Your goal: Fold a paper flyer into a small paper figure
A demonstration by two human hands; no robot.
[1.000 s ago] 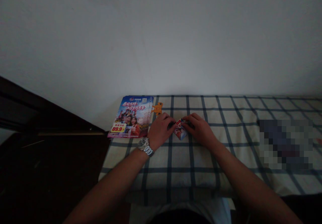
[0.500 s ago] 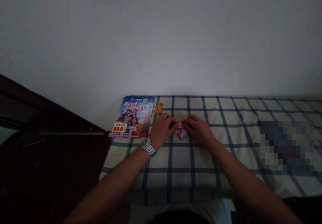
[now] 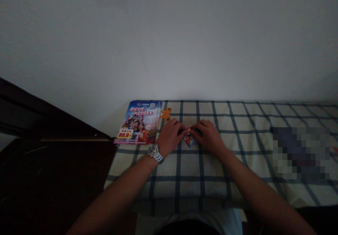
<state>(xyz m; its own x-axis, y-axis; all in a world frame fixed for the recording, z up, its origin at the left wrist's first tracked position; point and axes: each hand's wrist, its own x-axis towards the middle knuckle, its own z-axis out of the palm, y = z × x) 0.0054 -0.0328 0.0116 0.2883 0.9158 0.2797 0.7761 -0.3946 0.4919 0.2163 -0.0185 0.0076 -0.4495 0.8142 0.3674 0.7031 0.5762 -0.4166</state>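
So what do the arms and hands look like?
The left hand and right hand wear no gloves, and no sleeves show on the forearms. A silvery watch with a metal band circles the left wrist; the right wrist is bare.

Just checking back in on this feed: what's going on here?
A person is working on a small folded paper with both bare hands. The left hand, with a watch on its wrist, and the right hand hold it between them by the fingertips, its pointed end toward the person. A stack of leaflets lies to the left on the checked cloth.
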